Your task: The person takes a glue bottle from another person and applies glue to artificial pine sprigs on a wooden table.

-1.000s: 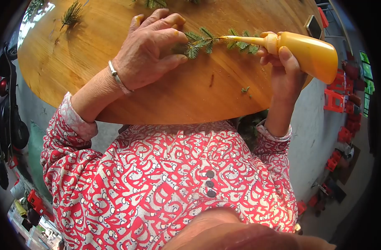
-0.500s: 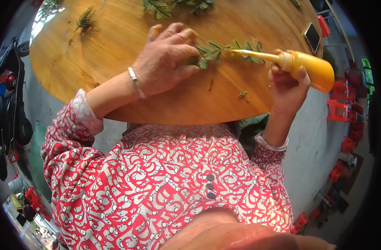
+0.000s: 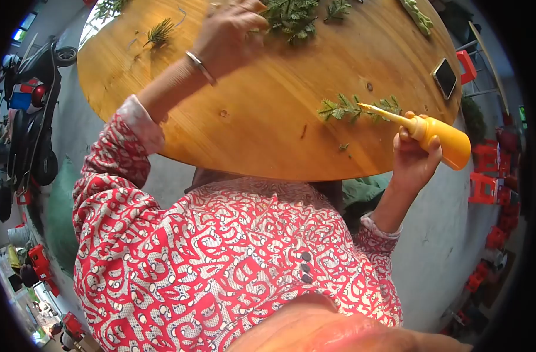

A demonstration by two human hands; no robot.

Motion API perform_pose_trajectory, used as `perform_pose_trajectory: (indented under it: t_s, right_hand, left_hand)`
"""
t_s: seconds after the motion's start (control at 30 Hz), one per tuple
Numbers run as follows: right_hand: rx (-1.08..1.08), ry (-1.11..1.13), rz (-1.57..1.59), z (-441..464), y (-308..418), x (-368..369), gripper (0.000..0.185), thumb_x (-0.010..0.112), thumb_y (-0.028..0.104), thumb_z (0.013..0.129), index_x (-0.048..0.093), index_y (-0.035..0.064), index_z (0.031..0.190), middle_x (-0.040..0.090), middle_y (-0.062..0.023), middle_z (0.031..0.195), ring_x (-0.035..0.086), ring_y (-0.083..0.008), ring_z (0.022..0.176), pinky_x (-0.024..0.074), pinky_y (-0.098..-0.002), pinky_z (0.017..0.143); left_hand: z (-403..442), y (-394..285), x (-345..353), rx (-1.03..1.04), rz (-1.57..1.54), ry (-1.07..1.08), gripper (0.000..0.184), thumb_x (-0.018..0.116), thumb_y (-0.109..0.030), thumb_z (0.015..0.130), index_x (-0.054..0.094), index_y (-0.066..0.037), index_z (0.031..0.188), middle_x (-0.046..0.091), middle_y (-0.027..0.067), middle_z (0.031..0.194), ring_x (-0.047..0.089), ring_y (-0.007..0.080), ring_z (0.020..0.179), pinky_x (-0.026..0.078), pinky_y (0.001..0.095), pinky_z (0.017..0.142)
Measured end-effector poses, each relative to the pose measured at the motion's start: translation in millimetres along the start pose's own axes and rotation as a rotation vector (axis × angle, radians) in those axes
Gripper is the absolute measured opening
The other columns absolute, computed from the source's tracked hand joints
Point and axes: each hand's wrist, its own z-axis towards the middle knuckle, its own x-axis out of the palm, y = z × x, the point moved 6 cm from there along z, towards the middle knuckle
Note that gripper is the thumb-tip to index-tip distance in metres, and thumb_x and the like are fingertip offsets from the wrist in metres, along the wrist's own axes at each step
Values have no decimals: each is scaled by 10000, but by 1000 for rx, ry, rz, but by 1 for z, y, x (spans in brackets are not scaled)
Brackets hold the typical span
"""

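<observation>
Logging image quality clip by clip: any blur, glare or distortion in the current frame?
Head view: the left hand is smeared, probably by motion, while the yellow bottle looks fairly clear; head view: white glare washes out the upper-left edge of the table; head view: strong wide-angle distortion, with black corners.

Blurry left hand; cropped sprigs

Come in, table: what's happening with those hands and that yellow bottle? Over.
Right hand gripping yellow bottle, nozzle over green sprig, contact unclear. Left hand blurred beside leafy pile, grip unclear. Nothing seen blocking nozzle; phone lies aside.
</observation>
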Motion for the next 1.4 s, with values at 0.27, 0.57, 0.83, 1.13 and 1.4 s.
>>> perform_pose_trajectory:
  t_s: [0.27,0.57,0.83,1.13,1.4]
  right_hand:
    - [10,4,1,-2,1,4,433,579,334,893,541,2,1167,606,-223,1084,596,-262,823,486,-295,626]
    - [46,15,30,-3,-10,2,409,582,340,895,555,20,1147,618,-214,1071,611,-261,809,489,-305,614]
    - [58,-4,12,-4,-16,1,404,583,333,894,557,19,1146,619,-215,1061,614,-262,796,489,-309,602]
    - [75,12,-17,-2,-21,17,423,580,327,885,555,-7,1145,625,-219,1038,624,-261,789,487,-308,589]
    - [89,57,-60,4,-29,30,429,580,318,879,560,-25,1136,630,-241,1049,658,-266,776,505,-315,560]
  left_hand:
    - [-10,9,21,-28,18,420,344,617,-45,668,650,-107,1005,541,141,1159,466,357,1134,391,430,936]
    - [-36,-5,27,123,-292,299,193,605,65,780,558,-41,934,551,120,1280,434,328,1295,391,401,1040]
    - [-14,-65,27,184,-828,562,234,556,126,699,652,-40,834,530,152,1318,392,342,1327,284,419,1099]
    - [-37,-51,4,-204,-494,238,292,666,-129,835,619,-27,1105,547,157,1291,453,290,1271,325,392,1055]
    - [-56,-69,23,-79,-208,374,507,721,-182,742,567,-102,1218,484,146,1330,342,347,1324,256,443,1074]
